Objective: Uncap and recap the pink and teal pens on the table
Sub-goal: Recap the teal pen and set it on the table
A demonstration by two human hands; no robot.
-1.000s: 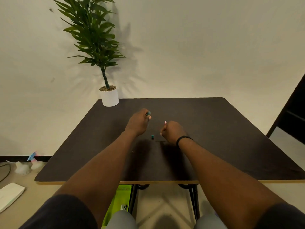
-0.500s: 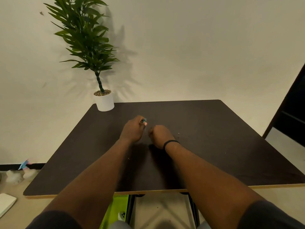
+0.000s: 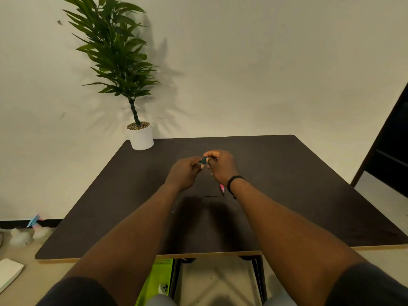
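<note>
Pinching the teal pen [image 3: 202, 160] mid-frame above the counter [image 3: 309, 184], left hand [image 3: 184, 173] and right hand [image 3: 220, 165] may misalign cap; pink pen [image 3: 222, 188] under right wrist could get knocked.

A dark counter [image 3: 287, 173] with a light edge stands against a plain off-white wall [image 3: 265, 62]. A potted plant [image 3: 123, 62] sits at its far left corner, casting shadows on the wall. The floor [image 3: 379, 195] is light; a dark doorway [image 3: 395, 140] lies right.
</note>
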